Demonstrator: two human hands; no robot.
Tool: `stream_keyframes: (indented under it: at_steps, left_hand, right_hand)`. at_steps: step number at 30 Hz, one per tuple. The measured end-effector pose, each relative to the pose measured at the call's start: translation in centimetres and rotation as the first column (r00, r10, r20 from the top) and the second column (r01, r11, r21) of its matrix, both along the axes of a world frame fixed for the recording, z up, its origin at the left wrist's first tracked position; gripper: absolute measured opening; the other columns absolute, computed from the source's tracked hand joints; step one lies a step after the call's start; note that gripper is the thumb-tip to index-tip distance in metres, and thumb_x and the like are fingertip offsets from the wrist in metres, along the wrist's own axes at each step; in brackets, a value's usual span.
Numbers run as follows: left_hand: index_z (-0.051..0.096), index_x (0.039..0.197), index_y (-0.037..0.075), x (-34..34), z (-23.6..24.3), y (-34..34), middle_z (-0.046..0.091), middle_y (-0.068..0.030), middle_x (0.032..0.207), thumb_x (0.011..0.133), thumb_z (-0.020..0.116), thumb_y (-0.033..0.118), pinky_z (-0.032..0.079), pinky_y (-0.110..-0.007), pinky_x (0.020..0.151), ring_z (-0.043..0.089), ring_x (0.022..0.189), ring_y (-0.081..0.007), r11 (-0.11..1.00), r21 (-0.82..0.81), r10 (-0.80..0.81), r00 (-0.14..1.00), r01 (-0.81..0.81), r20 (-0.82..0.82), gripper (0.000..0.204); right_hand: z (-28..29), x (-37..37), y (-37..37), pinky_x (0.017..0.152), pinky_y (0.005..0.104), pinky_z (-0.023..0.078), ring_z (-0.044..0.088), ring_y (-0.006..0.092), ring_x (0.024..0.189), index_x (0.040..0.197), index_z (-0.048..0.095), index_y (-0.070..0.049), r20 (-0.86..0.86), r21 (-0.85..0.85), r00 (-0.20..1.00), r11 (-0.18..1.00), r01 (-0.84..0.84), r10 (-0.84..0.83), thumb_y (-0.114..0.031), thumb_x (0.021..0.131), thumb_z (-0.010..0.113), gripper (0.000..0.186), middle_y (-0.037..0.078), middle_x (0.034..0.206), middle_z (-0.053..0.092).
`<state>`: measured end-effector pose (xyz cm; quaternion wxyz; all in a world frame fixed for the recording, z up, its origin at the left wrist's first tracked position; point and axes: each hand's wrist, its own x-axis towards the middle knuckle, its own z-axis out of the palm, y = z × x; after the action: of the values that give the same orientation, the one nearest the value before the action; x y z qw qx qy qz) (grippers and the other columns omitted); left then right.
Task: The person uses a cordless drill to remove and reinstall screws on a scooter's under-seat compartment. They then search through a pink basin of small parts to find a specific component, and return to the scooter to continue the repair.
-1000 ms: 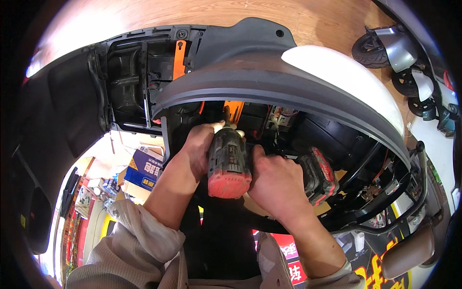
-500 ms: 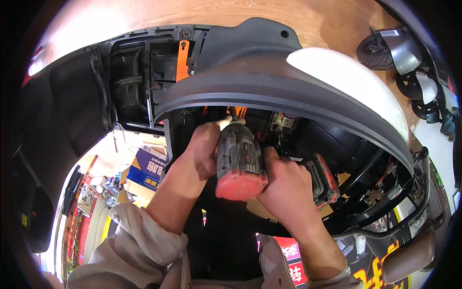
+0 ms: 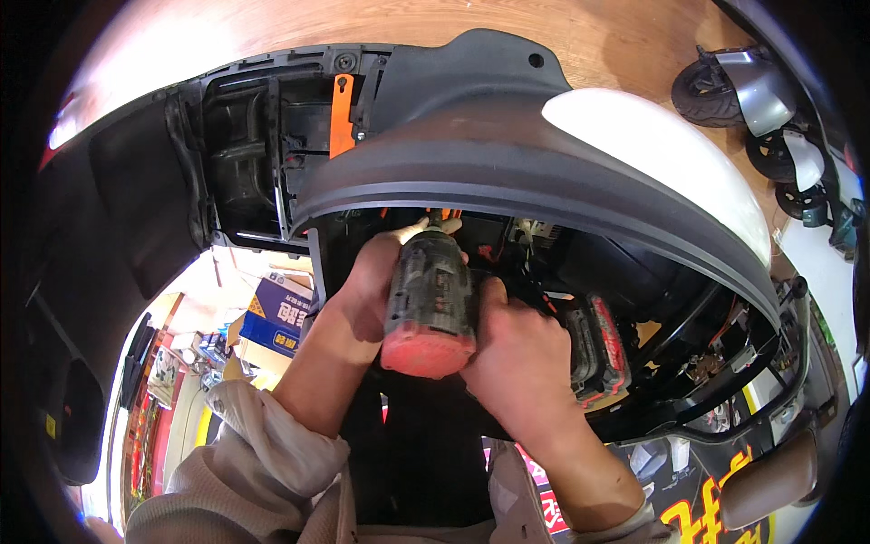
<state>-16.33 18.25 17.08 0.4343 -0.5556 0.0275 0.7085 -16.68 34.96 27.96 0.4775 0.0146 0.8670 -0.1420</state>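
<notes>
A worn cordless driver (image 3: 430,295) with a dark body and a red rear cap points away from me into the opening of a scooter body. My right hand (image 3: 521,349) is closed around its handle, and its red-and-black battery pack (image 3: 600,352) sticks out to the right. Along the driver's left side lies my left hand (image 3: 372,269), its fingertips curled around the nose by the bit. The bit's tip is hidden. Just beyond the fingertips, orange parts show under the curved dark grey panel (image 3: 453,177).
A white panel (image 3: 662,150) covers the right of the scooter body. An orange strip (image 3: 341,118) stands upright at the far left, beside a long black seat-like part (image 3: 109,199). Cartons (image 3: 272,317) lie at left. Other scooters' wheels (image 3: 707,95) stand far right. A brown grip-like piece (image 3: 770,480) sits lower right.
The driver and both hands have shifted slightly left, my right hand the most. The left fingertips stay at the driver's nose.
</notes>
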Motion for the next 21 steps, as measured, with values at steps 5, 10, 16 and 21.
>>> stream_keyframes:
  at_steps: [5,10,16,21]
  left_hand:
    - [0.065,0.126,-0.001,-0.5,0.0,1.9,0.074,-0.0178,0.1,0.107,0.029,0.016,0.062,-0.048,0.083,0.072,0.086,-0.0324,0.991,-0.133,-0.007,0.999,0.002,-0.037,0.044]
    - [0.065,0.124,-0.002,0.8,-1.1,0.7,0.073,-0.0201,0.101,0.106,0.033,0.016,0.063,-0.048,0.084,0.073,0.088,-0.0328,0.999,-0.02,0.035,0.997,-0.036,-0.069,0.041]
    - [0.064,0.123,-0.003,1.6,-2.1,0.8,0.073,-0.0207,0.104,0.106,0.032,0.017,0.062,-0.05,0.087,0.073,0.09,-0.0328,0.99,0.069,0.136,0.977,-0.126,-0.166,0.042]
    - [0.064,0.122,-0.003,1.5,-2.3,1.5,0.073,-0.0206,0.105,0.106,0.031,0.016,0.062,-0.05,0.087,0.073,0.093,-0.0331,0.992,0.019,0.126,0.986,-0.124,-0.106,0.041]
  right_hand:
    - [-0.1,-0.5,1.3,0.078,0.053,0.058,0.073,0.0462,0.087,0.118,0.065,0.004,0.097,-0.049,0.979,0.981,0.186,-0.18,-0.028,0.082,0.077,0.049,0.028,0.087,0.073]
    - [-0.5,-1.6,1.1,0.074,0.054,0.058,0.072,0.047,0.082,0.106,0.065,-0.001,0.139,-0.014,0.987,0.996,0.088,-0.085,-0.031,0.085,0.075,0.038,0.027,0.082,0.072]
    - [-0.8,-1.6,1.4,0.073,0.0545,0.058,0.072,0.0463,0.081,0.106,0.065,-0.002,0.067,-0.014,0.998,1.0,0.012,-0.011,-0.031,0.085,0.075,0.038,0.026,0.082,0.072]
    - [-0.7,-1.3,2.1,0.074,0.0553,0.057,0.071,0.0472,0.081,0.103,0.066,-0.003,0.034,-0.043,0.999,0.998,0.043,-0.041,-0.031,0.085,0.074,0.035,0.025,0.085,0.073]
